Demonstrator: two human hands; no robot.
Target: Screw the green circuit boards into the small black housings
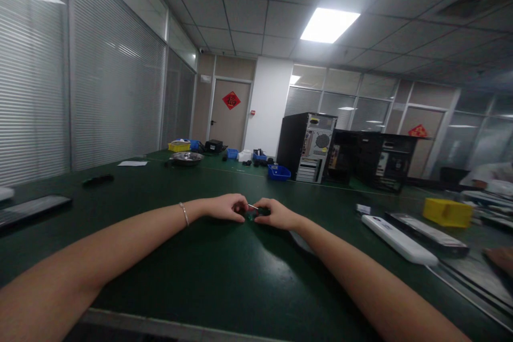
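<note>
Clearly, both hands are brought together over the middle of the green table [224, 278]. The left hand [224, 207] is curled, its fingers closed on a thin light pin [253, 207], which points toward the right hand [276, 214]. The right hand is closed as well, on a small dark green part [251, 217] which rests on the table between the two hands; what it is exactly cannot be told, because it is small and mostly covered. The work seems to be in the middle: the pin is held at the part, but it cannot be judged whether it is already inserted. Toward the right edge, a white remote control [398, 239] and a yellow bin [448, 212] are seen, untouched.
</note>
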